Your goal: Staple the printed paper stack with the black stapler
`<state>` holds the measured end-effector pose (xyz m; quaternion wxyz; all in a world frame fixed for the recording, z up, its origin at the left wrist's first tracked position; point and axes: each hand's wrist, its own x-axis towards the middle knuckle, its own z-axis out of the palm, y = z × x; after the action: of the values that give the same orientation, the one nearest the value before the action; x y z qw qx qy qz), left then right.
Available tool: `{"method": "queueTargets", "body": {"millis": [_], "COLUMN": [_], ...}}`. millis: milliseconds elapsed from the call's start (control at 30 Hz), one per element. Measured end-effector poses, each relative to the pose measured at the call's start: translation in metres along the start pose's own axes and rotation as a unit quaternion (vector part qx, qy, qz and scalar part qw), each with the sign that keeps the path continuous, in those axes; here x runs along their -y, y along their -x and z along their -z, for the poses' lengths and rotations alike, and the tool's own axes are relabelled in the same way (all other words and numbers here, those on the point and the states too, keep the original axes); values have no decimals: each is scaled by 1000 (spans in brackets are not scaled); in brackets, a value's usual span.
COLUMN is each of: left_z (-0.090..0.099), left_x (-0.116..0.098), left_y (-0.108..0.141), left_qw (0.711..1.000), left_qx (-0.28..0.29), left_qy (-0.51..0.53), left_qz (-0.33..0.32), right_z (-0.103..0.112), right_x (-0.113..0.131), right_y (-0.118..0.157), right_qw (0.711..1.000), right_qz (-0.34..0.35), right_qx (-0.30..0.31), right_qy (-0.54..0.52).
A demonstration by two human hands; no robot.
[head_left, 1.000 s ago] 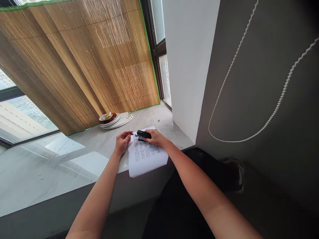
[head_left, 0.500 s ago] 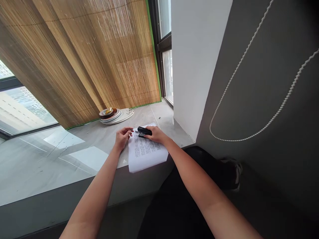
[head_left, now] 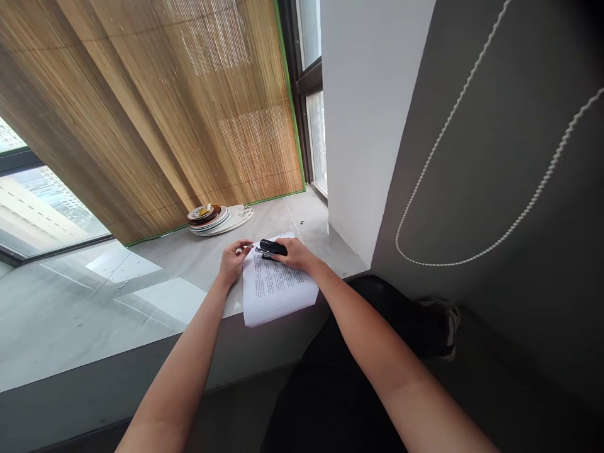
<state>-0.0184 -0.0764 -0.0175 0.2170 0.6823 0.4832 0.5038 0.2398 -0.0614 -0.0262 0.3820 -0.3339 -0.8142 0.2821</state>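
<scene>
A black stapler [head_left: 272, 248] is held in my right hand [head_left: 298, 254] above the upper part of a printed sheet of paper [head_left: 280, 296]. The stapler's jaws point left, with a gap between its top and base. The paper lies on the grey stone sill, its near edge curling over the front. My left hand [head_left: 232, 260] is at the paper's upper left edge, thumb and forefinger drawn together near the stapler's front end. Whatever is between those fingers is too small to make out.
Stacked plates and small dishes [head_left: 207, 220] stand at the back of the sill [head_left: 189, 264], below a bamboo blind [head_left: 189, 107]. A white wall column [head_left: 368, 126] rises at the right, beside a hanging bead chain [head_left: 436, 263]. Tiny dark bits lie on the sill.
The view has shifted very slightly. My left fingers have moved a little, while the stapler and paper are nearly where they were.
</scene>
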Motion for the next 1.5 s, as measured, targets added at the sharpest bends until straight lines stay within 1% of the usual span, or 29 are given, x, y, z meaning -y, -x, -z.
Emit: {"method": "queueTargets", "body": {"millis": [133,233,333,467,600,800,967,1200,1300,1433,1500], "left_z": [-1,-5,-8,-10,-10,-12,-13,-12,-12,-11,-11], "left_x": [-2,1,7,13,16,17,18,13,9,-1,-7], "left_y": [-3,-5,-7,-10,-10,-11,-10,-8,-6,0,2], "left_qw": [994,989,985,981,982,985,983,987,988,987,986], "left_qx": [49,51,47,63,73,70,77,53,55,85,94], "left_qy": [-75,-111,-138,-160,-156,-136,-147,-129,-117,-78,-67], "left_qz": [-58,-80,-93,-90,-82,-76,-75,-78,-90,-114,-120], "right_z": [-2,-3,-3,-2,-2,-2,-2,-1,1,6,12], "right_x": [-3,-4,-4,-2,-1,-1,-2,0,1,-2,-5], "right_y": [0,0,0,0,0,0,-1,0,0,-3,-4], "right_qw": [1000,1000,1000,1000,1000,1000,1000,1000,1000,996,994], "right_qz": [5,11,12,7,7,5,5,6,4,-17,-24], "right_qx": [-5,-9,-8,-3,-5,-5,-6,-9,-27,-81,-90], "right_qy": [-1,1,-1,-1,3,6,9,10,2,-25,-49]}}
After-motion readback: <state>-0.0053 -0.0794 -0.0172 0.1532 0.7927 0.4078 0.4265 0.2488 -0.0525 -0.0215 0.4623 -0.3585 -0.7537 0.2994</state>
